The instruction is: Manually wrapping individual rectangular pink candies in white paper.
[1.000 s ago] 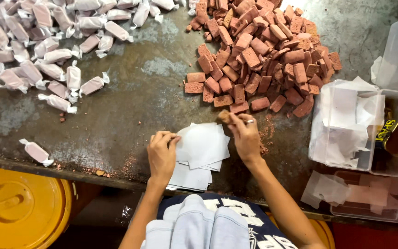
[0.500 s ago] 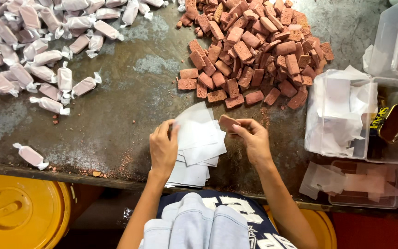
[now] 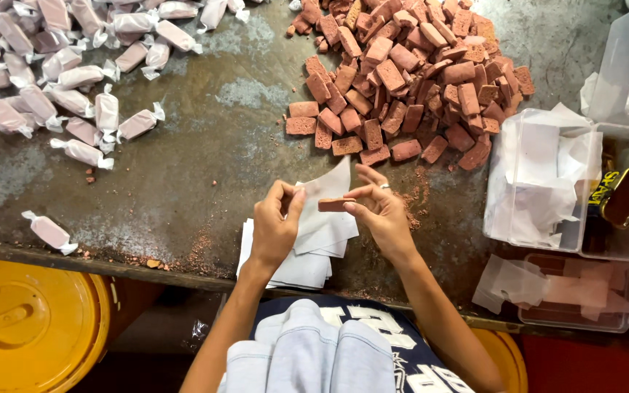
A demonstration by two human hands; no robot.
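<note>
My right hand (image 3: 381, 212) pinches a reddish-brown rectangular sweet bar (image 3: 336, 205) by its end, just above a thin white wrapper sheet (image 3: 327, 191). My left hand (image 3: 274, 227) lifts that sheet by its left edge, fingers closed on the paper. Under both hands a small stack of white wrapper sheets (image 3: 307, 256) lies at the table's front edge. A heap of unwrapped brown bars (image 3: 402, 80) sits further back, right of centre.
Several bars twisted in white paper (image 3: 67, 73) cover the far left, one lone wrapped bar (image 3: 50, 233) near the front edge. Clear plastic boxes with paper sheets (image 3: 547, 182) stand at the right. A yellow bucket lid (image 3: 27, 327) is below the metal table (image 3: 191, 167).
Both hands rose off the paper stack. The left hand has lifted one sheet, and the right hand now holds a brown bar against it.
</note>
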